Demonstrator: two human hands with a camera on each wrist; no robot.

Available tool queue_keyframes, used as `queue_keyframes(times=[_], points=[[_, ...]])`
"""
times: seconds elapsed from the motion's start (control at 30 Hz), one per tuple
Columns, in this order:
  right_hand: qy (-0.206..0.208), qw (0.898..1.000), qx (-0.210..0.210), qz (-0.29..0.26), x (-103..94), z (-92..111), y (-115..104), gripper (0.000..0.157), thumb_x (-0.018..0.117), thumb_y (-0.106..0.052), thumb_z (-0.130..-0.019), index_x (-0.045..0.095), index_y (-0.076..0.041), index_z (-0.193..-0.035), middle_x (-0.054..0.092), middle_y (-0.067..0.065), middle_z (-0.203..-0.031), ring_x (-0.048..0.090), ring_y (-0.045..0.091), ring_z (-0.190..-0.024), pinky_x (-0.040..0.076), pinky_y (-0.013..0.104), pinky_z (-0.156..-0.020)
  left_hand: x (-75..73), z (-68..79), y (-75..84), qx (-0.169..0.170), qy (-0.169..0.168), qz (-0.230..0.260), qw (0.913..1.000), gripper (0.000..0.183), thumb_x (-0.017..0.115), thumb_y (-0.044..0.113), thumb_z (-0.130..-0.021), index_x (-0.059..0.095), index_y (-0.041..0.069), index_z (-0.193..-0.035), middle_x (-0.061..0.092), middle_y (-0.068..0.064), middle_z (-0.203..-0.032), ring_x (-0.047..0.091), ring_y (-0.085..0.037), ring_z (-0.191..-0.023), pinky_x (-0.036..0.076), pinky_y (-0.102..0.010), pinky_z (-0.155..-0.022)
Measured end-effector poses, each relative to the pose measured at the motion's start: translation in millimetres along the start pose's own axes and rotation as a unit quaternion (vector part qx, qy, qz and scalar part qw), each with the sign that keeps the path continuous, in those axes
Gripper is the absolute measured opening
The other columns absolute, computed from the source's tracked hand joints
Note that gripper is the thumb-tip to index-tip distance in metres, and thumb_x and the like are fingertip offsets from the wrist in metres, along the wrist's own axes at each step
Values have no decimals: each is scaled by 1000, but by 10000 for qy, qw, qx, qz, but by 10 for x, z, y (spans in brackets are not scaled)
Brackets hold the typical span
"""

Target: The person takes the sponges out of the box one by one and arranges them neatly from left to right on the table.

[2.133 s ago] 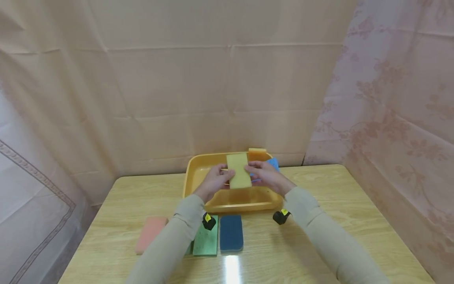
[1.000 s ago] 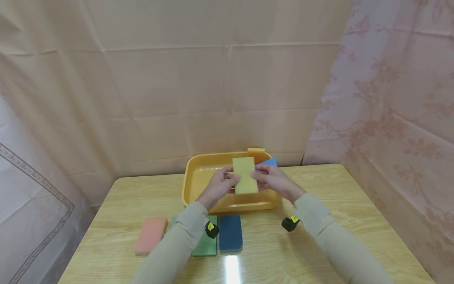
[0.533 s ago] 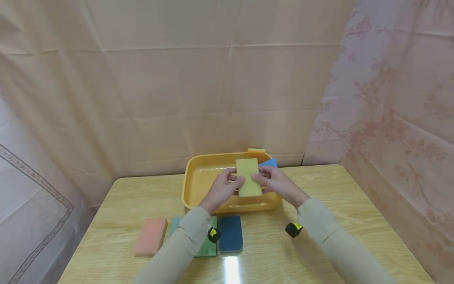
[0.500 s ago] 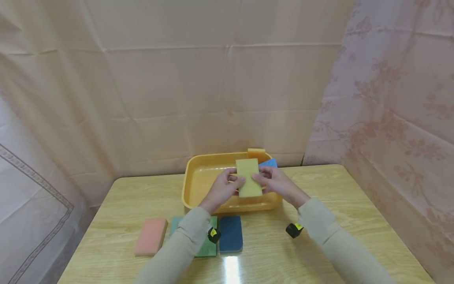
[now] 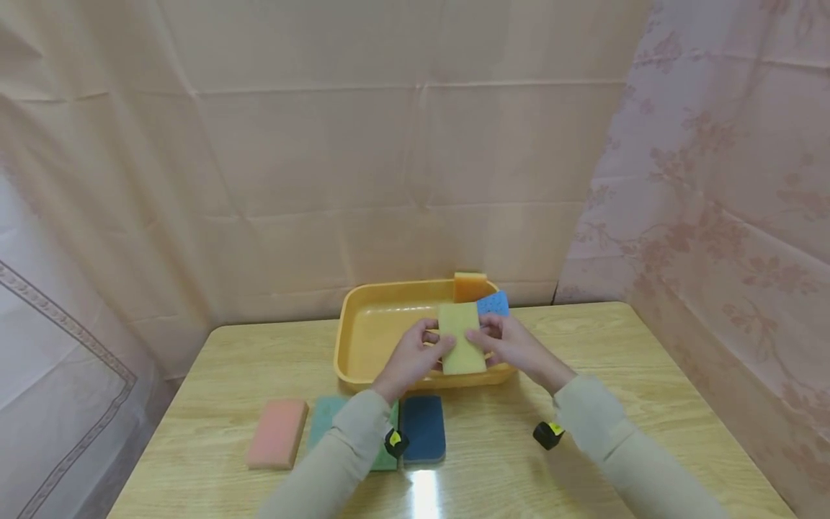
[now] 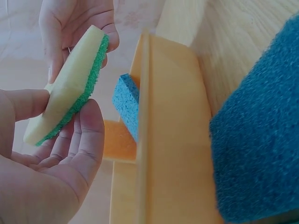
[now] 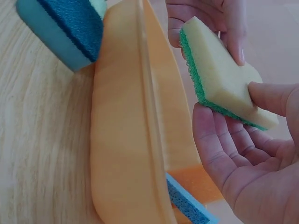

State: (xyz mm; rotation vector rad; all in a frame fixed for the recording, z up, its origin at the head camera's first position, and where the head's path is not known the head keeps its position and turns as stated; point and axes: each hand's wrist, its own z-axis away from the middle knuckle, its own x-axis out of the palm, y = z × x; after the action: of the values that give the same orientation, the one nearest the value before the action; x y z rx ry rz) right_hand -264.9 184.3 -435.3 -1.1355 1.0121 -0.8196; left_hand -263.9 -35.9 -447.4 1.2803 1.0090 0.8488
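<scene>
Both hands hold one scouring sponge [image 5: 461, 346] above the front part of a yellow-orange tub [image 5: 363, 339]. Its pale yellow foam faces up toward the head camera; the wrist views show a green scouring layer beneath. My left hand [image 5: 415, 358] pinches the left long side, thumb on the foam and fingers under the green layer. On the opposite side my right hand [image 5: 515, 347] pinches it the same way. Behind it in the tub, an orange sponge [image 5: 468, 288] and a speckled blue sponge [image 5: 494, 303] lean at the back right, their lower parts partly hidden.
In front of the tub on the wooden table [image 5: 622, 375] lie a pink sponge [image 5: 277, 434], a teal-green sponge [image 5: 326, 414] partly under the left sleeve, and a dark blue sponge [image 5: 424, 430]. A beige curtain [image 5: 389, 180] hangs right behind the table.
Both hands have carried the sponge to the right and toward the person, still pinching it from both sides. More of the blue sponge in the tub shows now.
</scene>
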Motion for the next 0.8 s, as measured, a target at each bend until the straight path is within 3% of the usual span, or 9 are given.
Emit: queue_keyframes(times=[0.33, 0.8], points=[[88, 9998, 148, 103, 14, 41, 73, 52, 66, -31, -101, 51, 6, -134, 67, 18, -120, 69, 25, -94, 61, 42, -75, 55, 49, -75, -46, 0, 43, 10000, 44, 69, 23, -99, 52, 2, -134, 61, -14, -104, 69, -22, -82, 60, -38, -74], [-169, 9988, 175, 436, -29, 74, 125, 55, 65, -34, -101, 51, 4, -138, 66, 16, -113, 69, 26, -92, 61, 42, -74, 105, 96, -154, -55, 2, 296, 9995, 44, 70, 22, -98, 51, 2, -133, 60, -13, -103, 68, -21, -82, 60, -39, -74]])
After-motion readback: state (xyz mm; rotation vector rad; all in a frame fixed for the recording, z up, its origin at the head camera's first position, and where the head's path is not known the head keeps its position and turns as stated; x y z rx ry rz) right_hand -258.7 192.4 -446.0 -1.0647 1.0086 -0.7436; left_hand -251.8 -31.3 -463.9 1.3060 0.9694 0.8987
